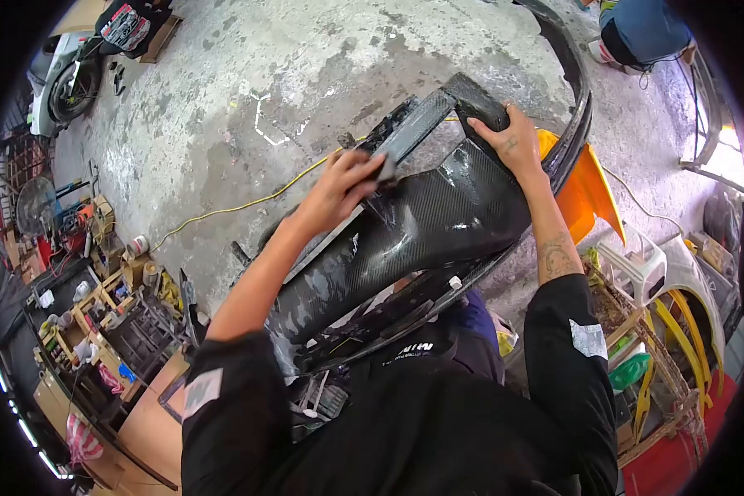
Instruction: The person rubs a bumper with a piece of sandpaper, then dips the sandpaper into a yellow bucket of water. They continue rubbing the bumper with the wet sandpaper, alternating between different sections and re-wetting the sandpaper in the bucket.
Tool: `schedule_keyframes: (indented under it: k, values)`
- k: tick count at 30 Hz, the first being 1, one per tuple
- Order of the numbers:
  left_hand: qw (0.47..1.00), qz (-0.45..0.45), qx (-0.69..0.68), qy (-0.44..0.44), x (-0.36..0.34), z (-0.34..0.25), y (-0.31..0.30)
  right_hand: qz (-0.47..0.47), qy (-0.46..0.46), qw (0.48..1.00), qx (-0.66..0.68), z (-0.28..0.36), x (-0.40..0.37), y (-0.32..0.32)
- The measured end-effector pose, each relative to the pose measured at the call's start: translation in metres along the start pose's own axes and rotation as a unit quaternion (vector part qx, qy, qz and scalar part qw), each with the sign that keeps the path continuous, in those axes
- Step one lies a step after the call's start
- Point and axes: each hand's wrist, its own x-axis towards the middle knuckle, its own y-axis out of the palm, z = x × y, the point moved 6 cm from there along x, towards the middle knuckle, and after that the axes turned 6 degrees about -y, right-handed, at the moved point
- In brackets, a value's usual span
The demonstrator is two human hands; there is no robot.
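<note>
A black carbon-fibre body panel (413, 227), shaped like part of a vehicle bumper, lies across in front of me. Its surface is shiny in places, with whitish dull patches. My left hand (345, 186) is closed around a small dark grey block (386, 169), like a sanding block, blurred by motion. The block rests at the panel's narrow upper strip, near the cut-out opening. On the far right corner, my right hand (511, 142) grips the panel, thumb on one side and fingers over the edge.
A yellow cord (248, 205) runs over the stained concrete floor. An orange panel (587, 190) and a long curved black part (583, 91) lie to the right. Cluttered wooden shelving stands at left, a motorbike wheel (76, 89) behind it. Another person (645, 33) is at upper right.
</note>
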Motion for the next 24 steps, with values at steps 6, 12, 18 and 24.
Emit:
schedule_keyframes:
  k: [6, 12, 18, 24]
  values:
    - [0.995, -0.096, 0.002, 0.041, 0.109, -0.001, 0.021, 0.021, 0.035, 0.999, -0.019, 0.006, -0.002, -0.005]
    - [0.996, -0.089, 0.009, -0.007, 0.068, -0.010, 0.016, -0.018, -0.021, 1.000, -0.015, -0.010, 0.007, 0.000]
    - [0.992, -0.121, 0.027, -0.028, 0.063, -0.006, 0.022, 0.003, -0.018, 1.000, -0.004, -0.009, -0.002, 0.009]
    - [0.980, -0.187, 0.067, -0.004, 0.145, 0.005, 0.049, 0.012, -0.019, 1.000, -0.011, -0.010, -0.002, 0.005]
